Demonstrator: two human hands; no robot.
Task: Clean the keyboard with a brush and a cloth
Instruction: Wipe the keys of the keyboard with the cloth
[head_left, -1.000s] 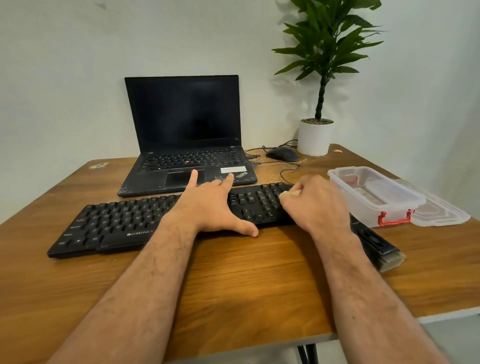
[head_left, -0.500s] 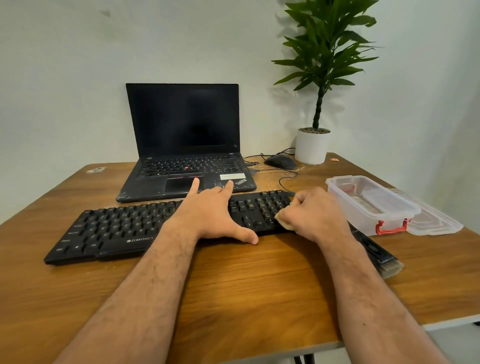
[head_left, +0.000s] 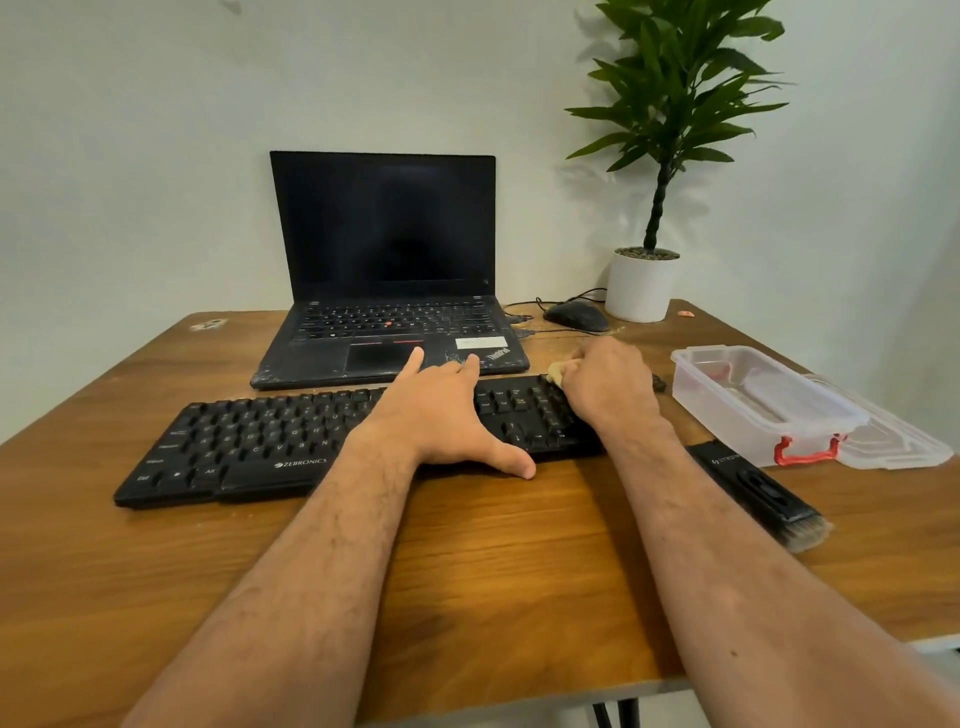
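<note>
A black Zebronics keyboard (head_left: 260, 447) lies across the wooden table (head_left: 493, 571). My left hand (head_left: 447, 410) rests flat on its middle with fingers straight and the thumb at the front edge. My right hand (head_left: 608, 389) grips a small yellowish cloth (head_left: 556, 372) and presses it on the keyboard's far right corner; most of the cloth is hidden under the fingers. A black brush (head_left: 763, 493) with grey bristles lies on the table to the right of my right forearm, bristles toward me.
An open black laptop (head_left: 384, 312) stands just behind the keyboard. A mouse (head_left: 576, 316) with its cable and a potted plant (head_left: 644, 280) are at the back right. A clear plastic box (head_left: 753, 400) with red clips sits at the right, its lid (head_left: 904, 441) beside it.
My right hand has slid the cloth from the keyboard's front right edge back to its far right corner. The left hand has stayed on the keys. The camera has tilted slightly.
</note>
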